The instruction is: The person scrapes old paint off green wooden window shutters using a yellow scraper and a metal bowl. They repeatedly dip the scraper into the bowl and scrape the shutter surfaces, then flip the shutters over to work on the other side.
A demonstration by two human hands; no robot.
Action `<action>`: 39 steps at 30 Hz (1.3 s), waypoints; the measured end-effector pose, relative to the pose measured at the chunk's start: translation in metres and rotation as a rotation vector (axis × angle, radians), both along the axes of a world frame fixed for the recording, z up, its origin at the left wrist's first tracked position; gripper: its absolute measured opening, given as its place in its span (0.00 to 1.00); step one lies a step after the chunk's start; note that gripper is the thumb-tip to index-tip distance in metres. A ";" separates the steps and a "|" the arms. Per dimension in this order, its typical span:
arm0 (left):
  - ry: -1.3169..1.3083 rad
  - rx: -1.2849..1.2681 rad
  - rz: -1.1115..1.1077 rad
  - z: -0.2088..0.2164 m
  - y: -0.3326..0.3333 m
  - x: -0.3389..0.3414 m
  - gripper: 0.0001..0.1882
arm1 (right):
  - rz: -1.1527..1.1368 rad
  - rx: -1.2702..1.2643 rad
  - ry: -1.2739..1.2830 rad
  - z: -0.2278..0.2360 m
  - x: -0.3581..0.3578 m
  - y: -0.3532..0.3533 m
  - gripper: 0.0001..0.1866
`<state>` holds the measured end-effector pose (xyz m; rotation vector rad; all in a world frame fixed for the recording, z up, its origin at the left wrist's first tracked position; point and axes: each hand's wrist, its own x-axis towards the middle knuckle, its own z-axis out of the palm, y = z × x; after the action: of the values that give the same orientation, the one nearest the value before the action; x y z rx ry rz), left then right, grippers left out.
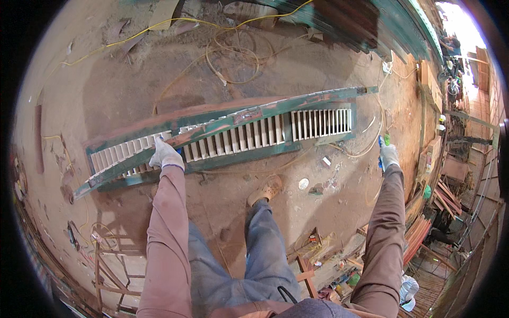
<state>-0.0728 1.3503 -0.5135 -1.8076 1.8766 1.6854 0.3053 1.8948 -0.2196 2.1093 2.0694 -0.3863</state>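
My left hand point(166, 155), in a pale work glove, is closed on a long wooden board point(233, 121) with worn green paint and bare reddish patches. The board runs slantwise over a green louvered shutter point(318, 125), whose pale slats show on both sides of it. The shutter lies on the ground in front of my feet. Out to the right, my gloved right hand point(389, 155) is closed round a small blue and green object point(382, 142). Its kind cannot be made out, as the fingers cover most of it.
Coiled hose point(233, 79) and a yellow cord point(199, 21) lie beyond the shutter. Dark green panels point(366, 26) are piled at the far right. A wooden frame point(114, 286) stands near left. Timber point(416, 238) is stacked at right, and another person point(452, 45) is in the distance.
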 end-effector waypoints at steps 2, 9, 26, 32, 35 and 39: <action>-0.004 0.013 -0.012 0.015 0.019 0.008 0.49 | -0.067 0.072 -0.040 -0.027 0.073 0.031 0.39; 0.058 0.009 0.048 0.030 0.008 0.014 0.46 | 0.220 -0.038 -0.495 -0.098 0.041 -0.101 0.72; 0.119 0.277 0.411 0.032 0.023 0.025 0.33 | 1.046 0.126 -0.151 -0.215 -0.236 -0.176 0.33; 0.389 0.734 0.273 -0.034 -0.018 0.097 0.10 | 0.917 -0.321 -0.655 -0.319 -0.294 -0.125 0.30; 0.419 0.781 0.249 -0.049 -0.035 0.125 0.08 | 1.007 -0.162 -0.654 -0.356 -0.277 -0.134 0.23; 0.468 0.673 0.168 -0.054 -0.035 0.146 0.07 | 1.314 -0.017 -0.411 -0.384 -0.249 -0.138 0.19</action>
<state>0.0731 1.3151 -0.5678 -1.3963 1.0252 2.5574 0.0561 1.7570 -0.6033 0.3996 2.5390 0.2082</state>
